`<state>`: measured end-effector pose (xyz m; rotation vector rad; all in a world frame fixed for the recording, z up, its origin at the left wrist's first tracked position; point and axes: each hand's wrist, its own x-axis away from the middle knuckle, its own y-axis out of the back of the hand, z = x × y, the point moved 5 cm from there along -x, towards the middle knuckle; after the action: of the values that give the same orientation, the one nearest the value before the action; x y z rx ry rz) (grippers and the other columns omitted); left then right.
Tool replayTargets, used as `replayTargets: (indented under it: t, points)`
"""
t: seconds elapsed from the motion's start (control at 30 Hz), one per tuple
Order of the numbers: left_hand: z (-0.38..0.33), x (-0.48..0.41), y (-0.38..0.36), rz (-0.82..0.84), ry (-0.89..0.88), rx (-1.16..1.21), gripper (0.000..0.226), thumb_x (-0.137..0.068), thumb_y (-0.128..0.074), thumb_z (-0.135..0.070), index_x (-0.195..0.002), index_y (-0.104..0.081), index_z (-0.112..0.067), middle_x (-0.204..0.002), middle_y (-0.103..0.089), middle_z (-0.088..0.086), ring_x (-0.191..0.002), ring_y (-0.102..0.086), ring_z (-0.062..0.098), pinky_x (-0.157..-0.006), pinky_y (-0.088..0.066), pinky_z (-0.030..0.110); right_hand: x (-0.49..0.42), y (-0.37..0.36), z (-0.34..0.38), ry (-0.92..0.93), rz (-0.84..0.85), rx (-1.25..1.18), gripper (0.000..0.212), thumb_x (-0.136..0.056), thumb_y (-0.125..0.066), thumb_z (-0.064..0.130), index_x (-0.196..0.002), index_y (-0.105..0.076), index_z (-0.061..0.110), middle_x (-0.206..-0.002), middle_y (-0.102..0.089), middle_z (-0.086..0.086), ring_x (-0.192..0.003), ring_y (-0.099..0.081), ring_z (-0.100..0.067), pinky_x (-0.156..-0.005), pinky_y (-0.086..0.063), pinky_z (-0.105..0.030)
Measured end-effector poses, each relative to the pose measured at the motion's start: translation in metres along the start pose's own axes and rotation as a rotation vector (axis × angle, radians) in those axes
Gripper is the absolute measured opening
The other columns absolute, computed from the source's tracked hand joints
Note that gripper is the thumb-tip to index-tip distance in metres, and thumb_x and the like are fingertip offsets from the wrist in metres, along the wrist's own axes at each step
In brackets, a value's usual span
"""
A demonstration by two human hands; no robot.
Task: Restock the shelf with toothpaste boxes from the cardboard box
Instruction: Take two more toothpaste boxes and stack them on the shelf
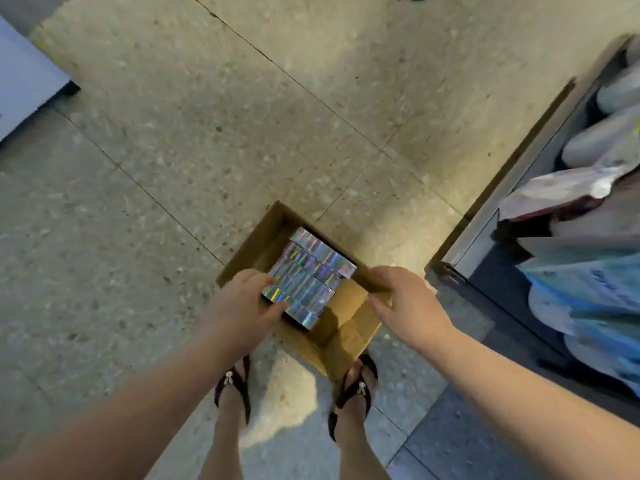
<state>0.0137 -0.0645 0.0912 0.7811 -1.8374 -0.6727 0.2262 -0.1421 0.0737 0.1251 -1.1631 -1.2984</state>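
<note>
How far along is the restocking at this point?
Done: nothing evident; the shelf in view holds only bagged goods. In hand: the left hand grips toothpaste boxes inside the cardboard box; the right hand holds its rim. Left: the whole row goes to the shelf.

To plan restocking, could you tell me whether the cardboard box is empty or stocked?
Partly full: a row of shiny toothpaste boxes lies inside the cardboard box, bare bottom beside it.
</note>
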Motion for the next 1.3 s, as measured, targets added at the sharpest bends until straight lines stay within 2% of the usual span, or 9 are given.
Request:
replayTargets:
  t: [0.17,0.33,0.57,0.77,0.83,1.07,1.2,1.3]
  points:
    - [0.049,-0.061,-0.053,0.077,-0.106,-0.065,0.045,-0.080,-0.062,-0.042,-0.120,-0.054,-0.022,-0.128,-0.049,-0.003,-0.113,-0.051,0.019,-0.094,-0.042,0.032,-0.057,-0.066,-0.026,-0.088,-0.047,-0.092,0.047,-0.084,-0.059,0.023,-0.129,-0.046,0.018,-0.129,-0.052,-0.006,-0.120,-0.048,-0.025,-0.100,-0.041,-0.040]
    - [0.093,-0.114,-0.100,0.176,-0.149,-0.064,0.048,-0.079,-0.062,-0.043,-0.122,-0.052,-0.025,-0.130,-0.046,-0.004,-0.115,-0.050,0.019,-0.096,-0.043,0.034,-0.116,-0.128,-0.050,-0.118,-0.073,-0.112,0.049,-0.085,-0.059,0.029,-0.131,-0.044,0.019,-0.134,-0.047,-0.004,-0.125,-0.042,-0.021,-0.100,-0.035,-0.033]
    - [0.133,-0.168,-0.151,0.223,-0.186,-0.118,0.055,-0.080,-0.061,-0.044,-0.129,-0.043,-0.028,-0.139,-0.038,-0.004,-0.119,-0.048,0.021,-0.099,-0.042,0.038,-0.174,-0.187,-0.080,-0.082,-0.102,-0.014,0.050,-0.081,-0.060,0.024,-0.128,-0.043,0.016,-0.131,-0.046,-0.006,-0.125,-0.040,-0.026,-0.099,-0.039,-0.041]
    - [0.148,-0.188,-0.175,0.253,-0.230,-0.125,0.059,-0.081,-0.061,-0.043,-0.133,-0.040,-0.026,-0.142,-0.036,-0.003,-0.123,-0.043,0.019,-0.101,-0.041,0.038,-0.196,-0.209,-0.091,-0.161,-0.208,0.182,0.072,-0.081,-0.062,0.030,-0.141,-0.026,0.013,-0.140,-0.035,-0.011,-0.129,-0.031,-0.031,-0.098,-0.037,-0.046]
    - [0.151,-0.194,-0.179,0.253,-0.232,-0.119,0.059,-0.081,-0.061,-0.043,-0.133,-0.039,-0.027,-0.142,-0.035,-0.003,-0.124,-0.042,0.019,-0.101,-0.040,0.038,-0.201,-0.213,-0.091,-0.179,-0.236,0.234,0.072,-0.081,-0.063,0.032,-0.140,-0.027,0.012,-0.137,-0.036,-0.013,-0.125,-0.034,-0.033,-0.094,-0.040,-0.046]
    - [0.145,-0.214,-0.178,0.187,-0.281,-0.149,0.060,-0.081,-0.063,-0.037,-0.134,-0.040,-0.022,-0.142,-0.037,-0.001,-0.129,-0.036,0.020,-0.104,-0.035,0.039,-0.204,-0.212,-0.099,-0.220,-0.254,-0.070,0.046,-0.080,-0.066,0.025,-0.119,-0.044,0.014,-0.118,-0.051,-0.011,-0.111,-0.048,-0.032,-0.083,-0.041,-0.041]
    - [0.126,-0.240,-0.173,0.113,-0.304,-0.202,0.063,-0.080,-0.065,-0.029,-0.136,-0.038,-0.019,-0.145,-0.034,0.004,-0.134,-0.028,0.024,-0.107,-0.030,0.040,-0.165,-0.195,-0.112,-0.188,-0.296,-0.144,0.049,-0.078,-0.067,0.026,-0.120,-0.044,0.019,-0.113,-0.053,-0.005,-0.104,-0.051,-0.026,-0.080,-0.044,-0.038]
    - [0.109,-0.266,-0.180,0.094,-0.371,-0.259,0.065,-0.079,-0.066,-0.026,-0.137,-0.037,-0.016,-0.147,-0.031,0.007,-0.135,-0.026,0.027,-0.107,-0.029,0.043,-0.132,-0.186,-0.126,-0.208,-0.309,-0.146,0.052,-0.078,-0.070,0.021,-0.122,-0.044,0.015,-0.114,-0.053,-0.008,-0.104,-0.051,-0.026,-0.082,-0.042,-0.036]
